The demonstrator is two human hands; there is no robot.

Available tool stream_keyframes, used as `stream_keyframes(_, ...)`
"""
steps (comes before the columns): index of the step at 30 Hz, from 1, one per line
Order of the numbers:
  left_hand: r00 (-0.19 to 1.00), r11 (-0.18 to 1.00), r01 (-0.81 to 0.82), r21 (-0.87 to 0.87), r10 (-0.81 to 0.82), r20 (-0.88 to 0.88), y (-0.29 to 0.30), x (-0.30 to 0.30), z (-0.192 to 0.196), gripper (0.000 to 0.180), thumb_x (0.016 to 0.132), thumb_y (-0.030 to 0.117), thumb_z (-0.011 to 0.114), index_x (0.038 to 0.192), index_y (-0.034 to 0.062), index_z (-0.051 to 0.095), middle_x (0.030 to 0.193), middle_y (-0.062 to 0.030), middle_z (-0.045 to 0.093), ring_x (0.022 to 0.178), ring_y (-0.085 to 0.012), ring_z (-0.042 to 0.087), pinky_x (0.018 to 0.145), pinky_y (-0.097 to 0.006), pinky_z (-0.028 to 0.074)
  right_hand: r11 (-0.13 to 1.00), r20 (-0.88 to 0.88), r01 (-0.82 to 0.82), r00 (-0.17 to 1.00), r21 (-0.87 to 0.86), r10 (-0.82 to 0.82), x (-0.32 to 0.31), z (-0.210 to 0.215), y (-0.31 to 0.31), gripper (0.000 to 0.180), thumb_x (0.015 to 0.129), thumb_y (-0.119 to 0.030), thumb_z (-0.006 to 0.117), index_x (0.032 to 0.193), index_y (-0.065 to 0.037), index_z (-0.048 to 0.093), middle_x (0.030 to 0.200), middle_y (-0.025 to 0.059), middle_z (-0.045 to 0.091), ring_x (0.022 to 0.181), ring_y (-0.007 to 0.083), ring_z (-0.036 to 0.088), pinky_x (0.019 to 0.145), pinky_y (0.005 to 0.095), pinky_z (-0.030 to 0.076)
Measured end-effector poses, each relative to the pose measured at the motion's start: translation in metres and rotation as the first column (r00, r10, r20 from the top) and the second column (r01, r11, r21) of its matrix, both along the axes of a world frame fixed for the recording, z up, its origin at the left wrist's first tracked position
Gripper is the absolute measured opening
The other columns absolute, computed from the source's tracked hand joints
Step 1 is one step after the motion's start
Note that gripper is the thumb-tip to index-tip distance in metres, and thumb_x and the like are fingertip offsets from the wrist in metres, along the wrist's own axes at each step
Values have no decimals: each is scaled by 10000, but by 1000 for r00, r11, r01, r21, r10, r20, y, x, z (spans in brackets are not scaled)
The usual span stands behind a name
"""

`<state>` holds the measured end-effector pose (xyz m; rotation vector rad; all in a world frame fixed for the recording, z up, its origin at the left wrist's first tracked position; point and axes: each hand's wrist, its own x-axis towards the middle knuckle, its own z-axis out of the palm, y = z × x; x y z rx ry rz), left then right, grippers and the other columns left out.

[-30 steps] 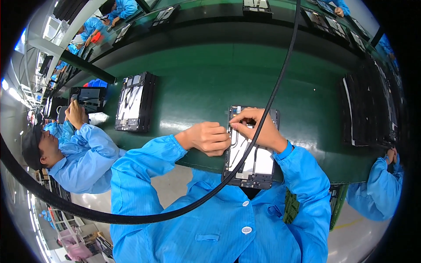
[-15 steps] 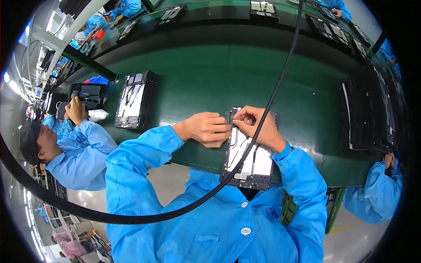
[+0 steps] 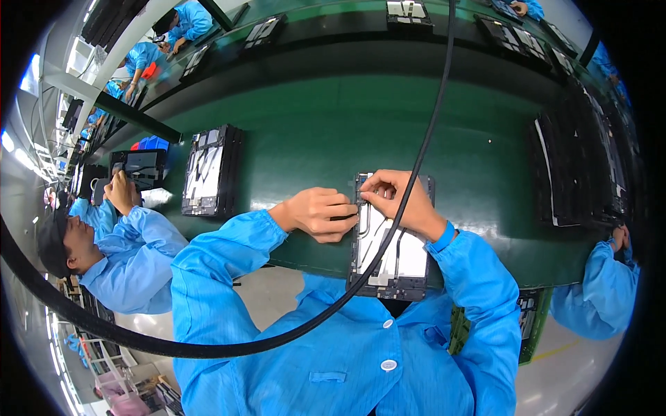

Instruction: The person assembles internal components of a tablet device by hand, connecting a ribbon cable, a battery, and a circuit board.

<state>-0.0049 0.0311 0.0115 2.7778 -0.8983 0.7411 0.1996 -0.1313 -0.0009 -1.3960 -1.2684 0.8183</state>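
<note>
An opened tablet [image 3: 411, 255], with a black frame, pale battery panels and dark ribbon cables, lies at the near edge of the green bench in front of me. Over its upper left corner is my right hand [image 3: 401, 200], thumb and index finger pinched together low against the components. My left hand [image 3: 320, 215] is beside the tablet's upper left edge, fingers curled and tips close to the frame. Whatever either hand's fingertips hold is too small or hidden to make out. A black cable hangs across the view and covers part of the tablet.
On the green bench [image 3: 305, 139], a stack of opened tablets [image 3: 208, 170] stands left and a taller dark stack [image 3: 579, 166] right. Co-workers in blue sit at both sides. A raised shelf [image 3: 333, 41] with more tablets runs along the back. A green crate [image 3: 533, 326] is below the bench.
The whole view has shifted slightly. My left hand has come a little nearer to me, its fingers still curled. My right hand stays pinched at the tablet's upper left corner.
</note>
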Motion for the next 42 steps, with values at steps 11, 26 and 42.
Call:
stream_keyframes(11,1000,1000,-19,8,19,7,3,8,-2,269,797,169,785,1029,33,766,1045,-98,742,837,-234,717,662,-335,574,999,27,16,1000,-28,-16,-2,5,1,139,908,-96,865,1020,-17,838,735,-8,694,664,34,536,577,259,420)
stream_keyframes(26,994,989,-90,-119,96,50,3,5,-11,276,804,117,779,1055,1,768,1118,-146,770,958,-320,748,884,-429,648,999,44,50,998,17,-50,0,5,2,215,847,17,792,1056,3,840,760,21,715,657,47,559,586,262,452)
stream_keyframes(42,948,861,-301,-411,318,-27,-23,-12,-27,305,820,148,709,1074,-7,780,1152,-155,783,1012,-352,756,888,-470,635,996,83,57,995,-62,-52,-2,3,2,165,891,-18,829,1055,-8,819,808,-8,756,682,3,580,616,198,460)
